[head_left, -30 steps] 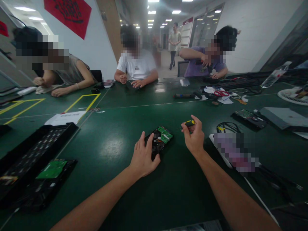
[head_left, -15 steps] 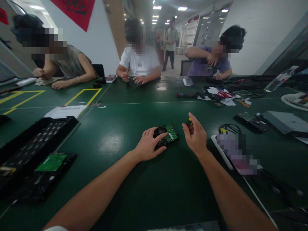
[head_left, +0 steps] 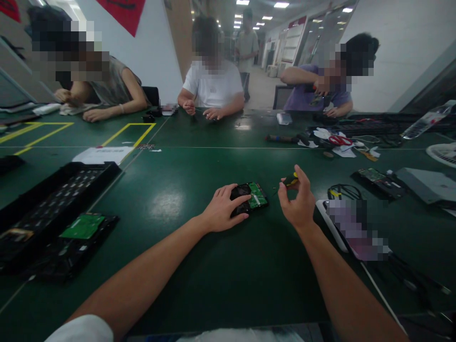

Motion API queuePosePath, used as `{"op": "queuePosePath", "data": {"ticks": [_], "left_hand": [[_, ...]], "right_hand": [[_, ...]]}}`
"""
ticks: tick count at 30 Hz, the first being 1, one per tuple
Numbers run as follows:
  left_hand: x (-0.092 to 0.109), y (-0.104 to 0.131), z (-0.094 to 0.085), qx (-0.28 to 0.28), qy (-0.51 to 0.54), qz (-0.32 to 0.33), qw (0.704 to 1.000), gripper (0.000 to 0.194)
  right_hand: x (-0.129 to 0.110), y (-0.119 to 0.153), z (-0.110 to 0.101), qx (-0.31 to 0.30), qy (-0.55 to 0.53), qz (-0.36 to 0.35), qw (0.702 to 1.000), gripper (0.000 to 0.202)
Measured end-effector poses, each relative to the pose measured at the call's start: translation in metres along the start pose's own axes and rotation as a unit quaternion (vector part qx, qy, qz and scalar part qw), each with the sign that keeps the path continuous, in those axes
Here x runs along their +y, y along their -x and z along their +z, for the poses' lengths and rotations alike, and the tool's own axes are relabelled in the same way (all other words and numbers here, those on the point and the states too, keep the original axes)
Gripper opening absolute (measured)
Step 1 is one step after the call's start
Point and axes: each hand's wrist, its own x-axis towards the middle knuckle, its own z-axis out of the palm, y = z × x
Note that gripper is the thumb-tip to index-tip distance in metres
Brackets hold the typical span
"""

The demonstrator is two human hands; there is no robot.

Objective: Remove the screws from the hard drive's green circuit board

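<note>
A black hard drive with a green circuit board [head_left: 257, 195] lies on the green table, a little right of centre. My left hand [head_left: 223, 208] rests on its left part with the fingers spread over it. To the right of the drive, my right hand [head_left: 298, 202] is closed round a small yellow and black screwdriver [head_left: 290, 180], between thumb and fingers. The screwdriver's thin shaft points left and down toward the drive, apart from it.
On the left lie a long black tray [head_left: 67, 190] and another drive with a green board [head_left: 83, 226]. On the right are a phone [head_left: 344, 223], a coiled cable [head_left: 345, 192], a third drive [head_left: 378, 183] and a grey box [head_left: 427, 185]. Three people sit across the table.
The view has shifted slightly. My right hand has turned and the screwdriver shows more plainly between its fingers. My left hand remains on the drive.
</note>
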Motion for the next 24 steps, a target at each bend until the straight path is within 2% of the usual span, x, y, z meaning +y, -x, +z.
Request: {"op": "queuePosePath", "data": {"ticks": [8, 15, 24], "left_hand": [[0.0, 0.0, -0.002, 0.002, 0.011, 0.003, 1.0, 0.066], [0.0, 0.0, 0.002, 0.013, 0.005, 0.004, 1.0, 0.064], [0.0, -0.001, 0.002, 0.012, 0.006, 0.006, 1.0, 0.065]], "right_hand": [[-0.013, 0.006, -0.002, 0.037, -0.026, -0.028, 0.999, 0.067], [-0.013, 0.01, 0.002, 0.002, -0.031, -0.01, 0.999, 0.067], [-0.018, 0.007, -0.001, 0.005, -0.021, -0.004, 1.0, 0.062]]}}
